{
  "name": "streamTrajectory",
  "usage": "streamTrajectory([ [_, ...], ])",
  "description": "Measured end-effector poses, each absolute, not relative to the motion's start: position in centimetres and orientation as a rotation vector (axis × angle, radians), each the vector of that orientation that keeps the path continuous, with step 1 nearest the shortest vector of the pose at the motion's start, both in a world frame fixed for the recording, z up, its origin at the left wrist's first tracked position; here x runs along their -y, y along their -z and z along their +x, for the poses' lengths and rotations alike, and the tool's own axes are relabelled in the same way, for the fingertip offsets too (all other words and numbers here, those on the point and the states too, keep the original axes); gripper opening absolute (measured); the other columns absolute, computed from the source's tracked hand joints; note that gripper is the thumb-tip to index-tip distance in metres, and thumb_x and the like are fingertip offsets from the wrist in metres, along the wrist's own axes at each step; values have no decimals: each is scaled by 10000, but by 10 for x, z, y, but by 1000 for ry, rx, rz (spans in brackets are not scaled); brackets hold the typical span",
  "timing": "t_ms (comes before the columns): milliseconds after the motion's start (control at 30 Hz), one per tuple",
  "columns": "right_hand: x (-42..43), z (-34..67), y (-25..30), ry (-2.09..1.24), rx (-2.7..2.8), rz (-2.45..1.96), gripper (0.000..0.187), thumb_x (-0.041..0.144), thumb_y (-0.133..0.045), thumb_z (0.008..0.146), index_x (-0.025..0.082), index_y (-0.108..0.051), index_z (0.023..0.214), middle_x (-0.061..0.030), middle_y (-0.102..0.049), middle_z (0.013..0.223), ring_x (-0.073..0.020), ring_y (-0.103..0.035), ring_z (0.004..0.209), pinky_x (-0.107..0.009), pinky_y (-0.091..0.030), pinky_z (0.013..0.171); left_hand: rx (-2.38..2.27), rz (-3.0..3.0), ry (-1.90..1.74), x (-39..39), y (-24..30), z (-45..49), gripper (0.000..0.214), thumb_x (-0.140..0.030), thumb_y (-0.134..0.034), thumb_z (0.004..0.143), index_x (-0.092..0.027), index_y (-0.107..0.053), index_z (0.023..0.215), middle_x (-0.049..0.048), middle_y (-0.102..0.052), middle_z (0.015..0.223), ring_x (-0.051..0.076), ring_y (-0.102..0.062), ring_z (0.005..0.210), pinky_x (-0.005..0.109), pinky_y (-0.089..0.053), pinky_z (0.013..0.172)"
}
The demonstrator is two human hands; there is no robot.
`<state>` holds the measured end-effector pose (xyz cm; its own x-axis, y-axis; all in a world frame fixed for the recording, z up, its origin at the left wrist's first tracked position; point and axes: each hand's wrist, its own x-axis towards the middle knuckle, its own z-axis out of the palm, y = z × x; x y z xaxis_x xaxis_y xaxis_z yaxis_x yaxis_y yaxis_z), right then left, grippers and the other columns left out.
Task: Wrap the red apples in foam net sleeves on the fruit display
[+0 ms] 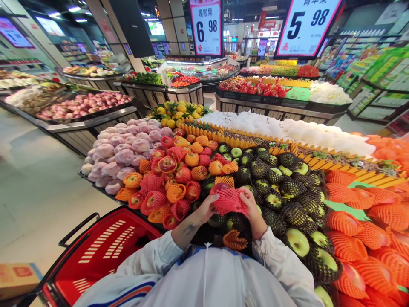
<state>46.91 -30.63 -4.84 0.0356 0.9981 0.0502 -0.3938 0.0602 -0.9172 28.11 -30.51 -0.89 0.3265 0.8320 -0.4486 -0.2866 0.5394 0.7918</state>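
Between my two hands a pink foam fruit net [231, 202] is stretched out sideways. My left hand [204, 209] is closed on its left end, and the fingers of my right hand [251, 204] pinch its right end. A dark red apple [220, 187] shows just behind the net's upper left edge; whether it sits inside the net or in my left hand is unclear. Below my hands, close to my body, lies an orange foam net [234, 240]. Red apples in pink and orange nets [175, 175] are heaped to the left, green apples in black nets [281, 183] to the right.
A red shopping basket [105, 247] stands at my lower left. Fruit in clear wrap [124, 147] fills the display's left side, and fruit in orange nets [358, 251] its right. A yellow divider [319, 165] runs behind. Price screens [207, 27] hang above.
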Motion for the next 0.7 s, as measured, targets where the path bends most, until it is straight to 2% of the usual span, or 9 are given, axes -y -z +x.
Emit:
streamTrajectory([
  [100,304,469,47,-1276,883,-875,449,693,-763,772,278,-609,853,11,-697,763,-187,-650,665,-315,-557,659,-890,805,-618,311,16,284,477,-641,-753,691,-169,-681,708,36,-675,577,134,-549,471,234,-374,451],
  [167,303,468,47,-1272,902,-876,402,641,-769,799,279,-627,904,14,-701,768,-182,-647,665,-306,-548,656,-848,861,-559,314,19,288,550,-713,-712,692,-166,-660,665,36,-632,528,119,-497,429,239,-338,431],
  [267,304,467,48,-1263,962,-875,328,534,-809,810,292,-661,974,39,-687,767,-165,-635,680,-283,-531,683,-842,833,-597,315,17,291,610,-776,-666,694,-166,-660,719,15,-600,525,106,-445,407,240,-314,417],
  [333,305,467,46,-1258,1013,-865,303,536,-796,825,288,-689,964,22,-711,843,-179,-664,793,-295,-538,789,-863,803,-650,312,12,291,624,-787,-657,700,-169,-663,782,0,-594,543,106,-444,415,234,-302,418],
  [433,309,467,43,-1308,1103,-818,469,659,-790,765,276,-726,1029,-39,-749,1063,-254,-685,1040,-360,-523,973,-936,802,-714,307,4,287,601,-759,-672,727,-165,-666,819,-3,-599,573,108,-471,455,223,-294,440],
  [533,313,466,41,-1380,1168,-771,715,690,-863,630,294,-686,1199,-60,-730,1213,-303,-675,1148,-416,-514,1043,-987,826,-723,304,-1,282,582,-741,-667,764,-159,-666,781,-2,-592,556,99,-459,453,218,-268,446],
  [600,314,466,42,-1406,1196,-765,747,620,-910,601,303,-669,1234,-60,-728,1236,-298,-678,1156,-424,-508,1063,-976,867,-698,305,-3,280,585,-741,-662,772,-157,-664,746,0,-586,533,92,-436,432,219,-247,437],
  [700,312,465,47,-1402,1215,-790,692,505,-946,587,304,-696,1201,-62,-748,1216,-291,-687,1150,-430,-497,1082,-942,944,-650,306,-4,280,604,-762,-654,756,-164,-643,671,1,-562,498,87,-404,402,234,-220,410],
])
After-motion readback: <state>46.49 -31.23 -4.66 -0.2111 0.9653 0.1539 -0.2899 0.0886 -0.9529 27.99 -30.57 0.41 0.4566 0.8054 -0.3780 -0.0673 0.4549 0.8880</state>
